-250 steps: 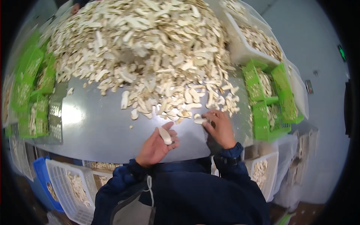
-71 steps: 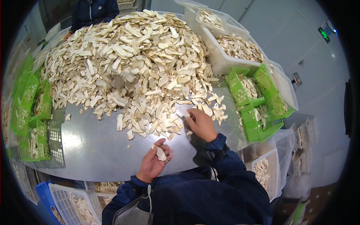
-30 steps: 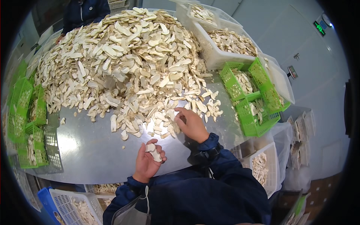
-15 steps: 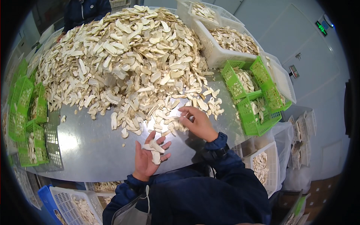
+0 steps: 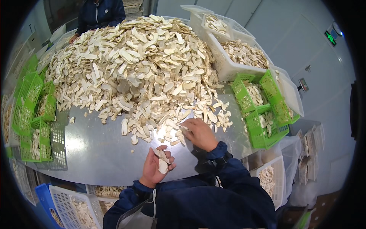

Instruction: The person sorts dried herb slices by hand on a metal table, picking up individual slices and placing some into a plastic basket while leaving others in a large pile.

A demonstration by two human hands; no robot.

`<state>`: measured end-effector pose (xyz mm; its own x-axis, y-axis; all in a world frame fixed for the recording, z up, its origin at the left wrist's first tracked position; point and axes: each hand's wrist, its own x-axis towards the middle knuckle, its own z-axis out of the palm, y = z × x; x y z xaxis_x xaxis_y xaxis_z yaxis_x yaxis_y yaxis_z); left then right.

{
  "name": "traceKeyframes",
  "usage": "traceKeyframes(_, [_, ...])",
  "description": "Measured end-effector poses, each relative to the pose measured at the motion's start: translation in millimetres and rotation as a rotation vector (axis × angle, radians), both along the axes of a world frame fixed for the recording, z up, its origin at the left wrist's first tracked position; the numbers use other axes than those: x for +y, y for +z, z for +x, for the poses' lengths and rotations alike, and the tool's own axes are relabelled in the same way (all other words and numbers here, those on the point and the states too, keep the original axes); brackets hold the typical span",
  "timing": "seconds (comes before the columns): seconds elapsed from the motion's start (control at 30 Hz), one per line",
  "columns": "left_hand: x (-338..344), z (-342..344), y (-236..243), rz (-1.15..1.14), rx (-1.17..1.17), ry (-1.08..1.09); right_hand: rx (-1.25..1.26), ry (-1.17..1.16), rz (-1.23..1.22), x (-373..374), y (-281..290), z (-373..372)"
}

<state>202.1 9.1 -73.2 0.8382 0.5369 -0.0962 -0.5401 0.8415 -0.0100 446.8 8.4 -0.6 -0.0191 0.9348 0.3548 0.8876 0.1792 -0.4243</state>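
Observation:
A large heap of pale, sliced mushrooms (image 5: 152,65) covers much of the metal table (image 5: 103,156). In front of it, my left hand (image 5: 154,168) is palm up, its fingers curled round a few mushroom slices (image 5: 163,166). My right hand (image 5: 202,135) reaches over the near edge of the heap, palm down. Its thumb and forefinger come together on what looks like one mushroom slice (image 5: 184,128), though the fingers partly hide it. More loose slices lie just below those fingertips.
Green baskets (image 5: 263,122) with slices stand on the right, beside a big white crate (image 5: 225,57). Other green baskets (image 5: 32,110) line the left edge. Below the table are white crates (image 5: 68,198). A person in dark clothing (image 5: 100,17) is at the far side.
The fingers of my left hand have curled in over the slices, which lay on a more open palm before. My right thumb and fingers have drawn closer together. The view has shifted slightly.

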Motion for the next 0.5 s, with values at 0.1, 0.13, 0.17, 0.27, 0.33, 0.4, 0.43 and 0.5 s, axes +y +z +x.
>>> traceKeyframes(0.1, [-1.7, 1.8, 9.6, -0.008, 0.039, 0.014, -0.045, -0.018, -0.118, -2.7, -2.8, 0.0])
traceKeyframes(0.13, [-2.2, 1.2, 11.2, -0.004, 0.054, 0.015, -0.027, -0.030, -0.117, -4.1, -5.1, 0.9])
traceKeyframes(0.17, [-1.9, 0.9, 11.3, -0.006, 0.053, 0.017, -0.029, -0.028, -0.118, -4.7, -6.7, 2.5])
traceKeyframes(0.27, [-2.3, 3.5, 7.1, 0.000, 0.044, 0.010, 0.018, -0.067, -0.189, -7.7, -9.2, 7.0])
traceKeyframes(0.33, [-0.7, 3.4, 3.9, 0.034, -0.038, 0.009, 0.016, -0.019, -0.080, -7.7, -9.7, 7.8])
traceKeyframes(0.4, [-0.9, 3.1, 3.6, 0.023, -0.031, 0.005, 0.033, -0.042, -0.146, -8.3, -10.0, 7.0])
traceKeyframes(0.43, [-0.7, 3.2, 4.5, 0.018, -0.020, 0.006, 0.054, -0.061, -0.206, -7.9, -9.9, 6.4])
traceKeyframes(0.5, [-1.4, 3.7, 7.0, 0.025, 0.036, 0.009, 0.073, -0.073, -0.223, -9.3, -3.9, 3.4])
